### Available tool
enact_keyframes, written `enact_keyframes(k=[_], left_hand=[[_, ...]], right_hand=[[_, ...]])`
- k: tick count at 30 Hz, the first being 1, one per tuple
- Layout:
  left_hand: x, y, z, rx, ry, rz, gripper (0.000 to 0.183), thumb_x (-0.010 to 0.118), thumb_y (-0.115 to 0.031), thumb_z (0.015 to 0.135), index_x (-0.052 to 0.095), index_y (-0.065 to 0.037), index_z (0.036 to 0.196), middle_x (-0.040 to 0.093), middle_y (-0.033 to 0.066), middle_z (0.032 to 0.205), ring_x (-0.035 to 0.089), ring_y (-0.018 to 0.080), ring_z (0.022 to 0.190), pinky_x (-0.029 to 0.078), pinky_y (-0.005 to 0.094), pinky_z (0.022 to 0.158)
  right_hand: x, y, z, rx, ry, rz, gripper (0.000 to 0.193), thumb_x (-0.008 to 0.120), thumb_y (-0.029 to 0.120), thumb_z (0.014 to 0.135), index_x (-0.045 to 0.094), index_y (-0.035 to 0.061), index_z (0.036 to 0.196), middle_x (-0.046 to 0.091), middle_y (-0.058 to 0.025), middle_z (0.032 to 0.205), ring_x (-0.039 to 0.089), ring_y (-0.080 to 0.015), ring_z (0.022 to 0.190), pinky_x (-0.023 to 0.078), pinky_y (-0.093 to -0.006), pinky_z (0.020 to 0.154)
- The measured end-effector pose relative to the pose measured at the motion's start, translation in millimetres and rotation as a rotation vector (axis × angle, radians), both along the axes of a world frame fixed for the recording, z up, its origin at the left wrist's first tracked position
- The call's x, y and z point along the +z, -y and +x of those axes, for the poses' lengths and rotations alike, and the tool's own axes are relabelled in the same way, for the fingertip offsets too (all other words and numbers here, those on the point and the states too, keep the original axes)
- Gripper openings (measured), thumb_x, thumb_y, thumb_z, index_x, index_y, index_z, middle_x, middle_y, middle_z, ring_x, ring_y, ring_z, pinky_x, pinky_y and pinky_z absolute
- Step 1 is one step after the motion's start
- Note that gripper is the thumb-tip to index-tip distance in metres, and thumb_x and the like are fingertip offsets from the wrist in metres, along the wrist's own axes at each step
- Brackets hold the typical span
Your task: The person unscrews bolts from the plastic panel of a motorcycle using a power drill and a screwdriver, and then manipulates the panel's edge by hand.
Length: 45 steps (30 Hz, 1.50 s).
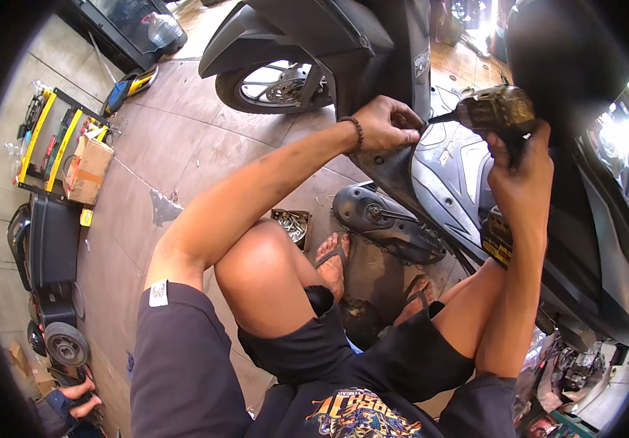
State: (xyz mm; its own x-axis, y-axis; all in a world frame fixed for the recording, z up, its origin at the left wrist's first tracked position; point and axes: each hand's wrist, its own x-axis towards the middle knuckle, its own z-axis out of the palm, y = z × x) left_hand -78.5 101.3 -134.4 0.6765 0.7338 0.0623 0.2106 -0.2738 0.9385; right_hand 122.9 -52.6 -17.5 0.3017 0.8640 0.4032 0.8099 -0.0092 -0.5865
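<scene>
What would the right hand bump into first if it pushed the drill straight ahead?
Its drill would probably meet the dark scooter panel first, right beside the left hand. Drill and panel may even be touching; depth is unclear.

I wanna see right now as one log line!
left hand: at dark scooter panel edge | right hand: gripping power drill | drill bit: near left hand | floor: dark oval cover

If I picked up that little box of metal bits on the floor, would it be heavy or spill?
Probably heavy for its size, since the box looks full of metal bits. It would likely spill if tilted, because the top is open and the bits look loose. It probably wouldn't roll, as its sides look straight.
</scene>
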Motion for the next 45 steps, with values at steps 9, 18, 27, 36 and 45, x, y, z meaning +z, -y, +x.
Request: enact_keyframes(k=[9, 18, 27, 36, 45], left_hand=[[-49.1, -20.3, -33.5, 0.040, -0.353, 0.001, 0.044, 0.082, -0.024, 0.076, 0.069, -0.002, 0.112, 0.075, 0.0141, 0.107, 0.070, 0.0247, 0.100, 0.056, 0.0361, 0.087], [-27.7, 2.7, -28.7, -0.077, 0.055, -0.129, 0.054, 0.061, 0.003, 0.070, 0.062, -0.003, 0.124, 0.069, 0.0082, 0.118, 0.062, 0.0177, 0.118, 0.053, 0.0333, 0.096], [-29.9, 151.5, 75.7, 0.171, -0.613, 0.197, 0.089, 0.070, -0.017, 0.074, 0.035, -0.003, 0.155, 0.053, 0.0405, 0.134, 0.054, 0.0539, 0.129, 0.043, 0.0499, 0.116], [-39.4, 145.8, 81.0, 0.198, -0.666, 0.247, 0.086, 0.069, -0.025, 0.078, 0.035, 0.020, 0.143, 0.048, 0.0435, 0.131, 0.051, 0.0585, 0.126, 0.042, 0.0466, 0.118], [-6.2, 143.2, 65.6, 0.114, -0.634, -0.006, 0.129, 0.071, -0.015, 0.076, -0.027, 0.004, 0.158, 0.008, 0.0571, 0.153, 0.039, 0.0626, 0.140, 0.045, 0.0473, 0.114]], right_hand=[[6.4, 16.9, -1.8, 0.232, 0.007, 0.176, 0.034, 0.072, 0.010, 0.099, 0.050, -0.0019, 0.123, 0.075, -0.0196, 0.104, 0.074, -0.0216, 0.092, 0.055, -0.0318, 0.083], [11.2, 23.6, -2.1, 0.245, -0.100, 0.058, 0.035, 0.074, 0.013, 0.098, 0.048, -0.0023, 0.117, 0.075, -0.0202, 0.096, 0.075, -0.0287, 0.090, 0.054, -0.0360, 0.080], [-10.6, 1.8, -2.7, 0.315, 0.002, -0.037, 0.038, 0.073, 0.007, 0.094, 0.048, -0.0063, 0.118, 0.074, -0.0258, 0.103, 0.075, -0.0387, 0.100, 0.055, -0.0411, 0.084], [-27.8, -48.0, -22.7, 0.341, 0.176, -0.238, 0.082, 0.075, 0.009, 0.082, 0.032, -0.0291, 0.140, 0.067, -0.0378, 0.094, 0.070, -0.0497, 0.095, 0.054, -0.0496, 0.083], [-30.3, -55.5, -12.1, 0.350, 0.171, -0.314, 0.086, 0.075, 0.010, 0.082, 0.029, -0.0269, 0.145, 0.067, -0.0381, 0.099, 0.070, -0.0485, 0.099, 0.054, -0.0471, 0.085]])
